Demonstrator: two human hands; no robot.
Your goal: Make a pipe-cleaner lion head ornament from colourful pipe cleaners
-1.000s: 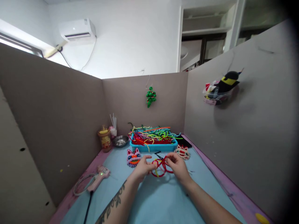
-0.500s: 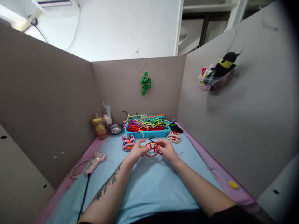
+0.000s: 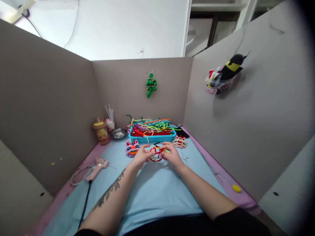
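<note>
Between my two hands is a looped piece of red and yellow pipe cleaners (image 3: 157,158), held just above the blue cloth. My left hand (image 3: 143,154) pinches its left side between thumb and fingers. On the right side, my right hand (image 3: 170,154) grips it near a yellow strand. A purple pipe-cleaner animal head (image 3: 132,149) with pink ears lies left of my left hand. Beyond my right hand rests a cream and red animal head (image 3: 179,142). A short black piece (image 3: 157,144) lies just behind the loops.
A blue tray (image 3: 152,139) heaped with colourful pipe cleaners stands at the back. Left of it are a metal bowl (image 3: 118,134) and a lidded cup (image 3: 101,133). A pink glue gun (image 3: 97,169) with a cord lies at left. Grey partitions (image 3: 137,98) enclose the table.
The whole view has shifted slightly. The red and yellow loops have turned a little in my hands, and a yellow strand now shows by my right fingers. Both hands keep their hold.
</note>
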